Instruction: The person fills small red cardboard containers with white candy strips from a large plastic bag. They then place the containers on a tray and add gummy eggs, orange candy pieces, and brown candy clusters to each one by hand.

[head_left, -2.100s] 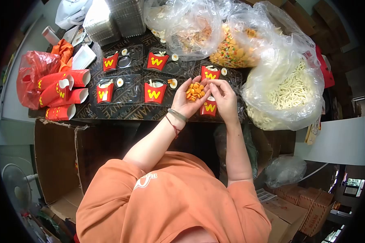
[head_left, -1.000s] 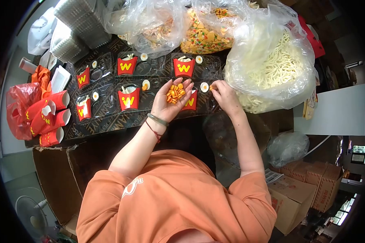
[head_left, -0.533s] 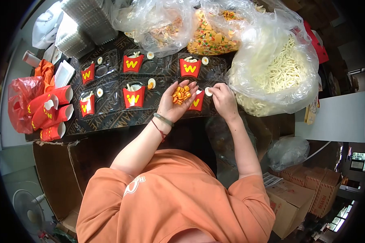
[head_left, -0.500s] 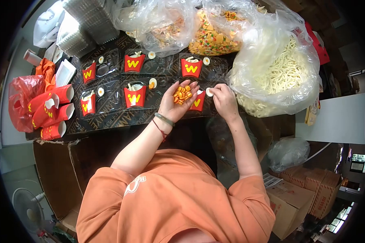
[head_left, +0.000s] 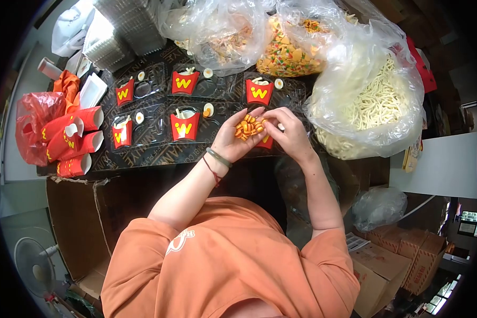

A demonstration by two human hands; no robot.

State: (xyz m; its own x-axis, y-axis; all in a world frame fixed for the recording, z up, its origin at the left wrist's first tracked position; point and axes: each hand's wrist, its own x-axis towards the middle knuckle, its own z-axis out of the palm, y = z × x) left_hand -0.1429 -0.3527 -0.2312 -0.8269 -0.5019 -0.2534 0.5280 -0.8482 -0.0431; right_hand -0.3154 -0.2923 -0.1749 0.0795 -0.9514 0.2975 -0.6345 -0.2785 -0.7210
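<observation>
My left hand (head_left: 236, 140) is cupped palm up around a heap of small glossy orange pieces (head_left: 248, 127), like tiny toy food. Thumb and fingertips of my right hand (head_left: 289, 132) pinch at the heap's right edge; what lies between them is hidden. Below my hands, a red fries carton (head_left: 266, 142) with a yellow mark is mostly covered, and part of a white egg half (head_left: 280, 126) shows behind my right fingers. To the left, a filled red carton (head_left: 184, 126) stands in a clear plastic tray beside an egg half with an orange piece (head_left: 208, 110) against it.
More trays hold red cartons (head_left: 258, 93) and egg halves (head_left: 208, 73). A bag of pale fry-like strips (head_left: 379, 98) stands right, a bag of colourful pieces (head_left: 289, 53) behind. Stacked clear trays (head_left: 124, 34) are back left; empty red cartons (head_left: 77, 138) lie at the left edge.
My right hand has moved left from the egg half to the orange pieces in my left palm, its fingertips now at the heap. The view has shifted slightly.
</observation>
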